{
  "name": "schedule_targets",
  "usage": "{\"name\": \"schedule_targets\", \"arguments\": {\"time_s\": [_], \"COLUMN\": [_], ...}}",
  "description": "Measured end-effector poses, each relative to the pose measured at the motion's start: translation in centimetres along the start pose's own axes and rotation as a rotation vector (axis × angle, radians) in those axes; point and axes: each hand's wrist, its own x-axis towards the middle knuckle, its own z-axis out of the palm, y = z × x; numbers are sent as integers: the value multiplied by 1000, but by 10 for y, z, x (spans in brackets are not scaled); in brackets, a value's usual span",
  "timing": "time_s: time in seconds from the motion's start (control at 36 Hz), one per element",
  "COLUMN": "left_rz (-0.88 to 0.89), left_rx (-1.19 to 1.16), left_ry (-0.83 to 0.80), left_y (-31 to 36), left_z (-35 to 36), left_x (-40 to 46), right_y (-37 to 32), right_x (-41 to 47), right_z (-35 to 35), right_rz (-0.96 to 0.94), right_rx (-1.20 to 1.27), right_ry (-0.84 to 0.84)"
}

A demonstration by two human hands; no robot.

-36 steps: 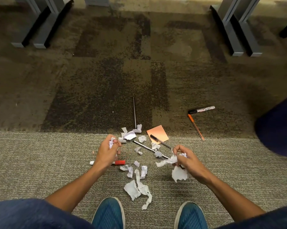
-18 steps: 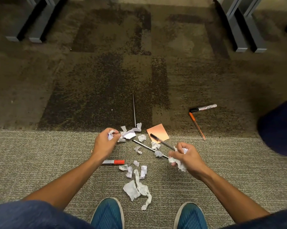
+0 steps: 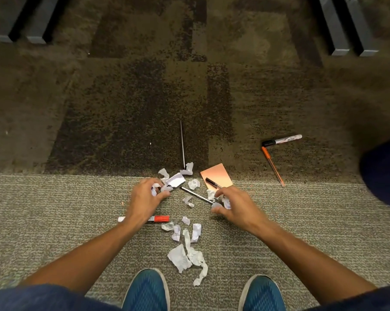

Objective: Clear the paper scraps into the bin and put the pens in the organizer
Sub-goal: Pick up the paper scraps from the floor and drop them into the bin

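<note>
Left hand: the left hand (image 3: 144,198) was low over the carpet (image 3: 55,221), fingers curled round a small white crumpled scrap (image 3: 154,190) kept in the palm, thumb reaching toward the loose paper just beyond it.
Right hand: the right hand (image 3: 236,206) was curled round a wad of white scraps (image 3: 226,202), which showed between thumb and fingers.
Scraps by the left grip: a flat white piece (image 3: 175,180) and smaller bits lay just past the left fingertips, the nearest touching or almost touching them.
Scraps between the hands: a few small crumpled bits (image 3: 188,201) lay on the carpet between the two grips.
Scraps nearer the body: a larger torn cluster (image 3: 185,254) lay behind both hands, toward the blue shoes (image 3: 148,290).
Red marker: the red-capped marker (image 3: 159,219) lay under the left wrist, its white end showing on the far side of the forearm.
Silver pen: a silver pen (image 3: 195,195) lay slantwise between the hands, its near end close to the right thumb.
Black pen: a black pen (image 3: 212,182) rested on an orange sticky note (image 3: 216,176) just beyond the right fingers.
Far pens: a black-capped marker (image 3: 281,140) and an orange pen (image 3: 273,166) lay well apart from the right hand, out to its right and farther off.
Thin rod: a thin dark stick (image 3: 182,144) lay beyond the scraps.
Bin and organizer: neither was in view.
</note>
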Motion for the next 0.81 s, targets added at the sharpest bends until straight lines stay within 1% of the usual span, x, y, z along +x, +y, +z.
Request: {"name": "schedule_targets", "arguments": {"time_s": [0.11,0.25,0.33,0.42,0.5,0.58,0.64,0.75,0.81], "left_rz": [20,59,91,131,151,106,62,-2,-1], "left_rx": [40,27,8,-12,-66,-169,-217,-436,-482], "left_ry": [-5,-11,-6,-23,-48,-61,-63,-81,-90], "left_y": [0,-3,-5,-6,-5,-7,-8,-1,5], "left_z": [1,0,0,-2,-6,-8,-9,-14,-17], "left_x": [1,1,-1,-5,-12,-18,-20,-22,-21], "right_y": [0,5,7,5,4,2,0,-4,-7], "right_x": [3,3,2,-1,-3,-5,-8,-12,-13], "right_z": [6,11,9,3,-3,-10,-14,-19,-21], "right_rz": [-68,-48,-22,4,10,37,35,8,-39], "right_rx": [-163,-203,-144,-18,59,205,260,252,217], "right_ry": [-25,-31,-24,-19,21,33,44,67,84]}}
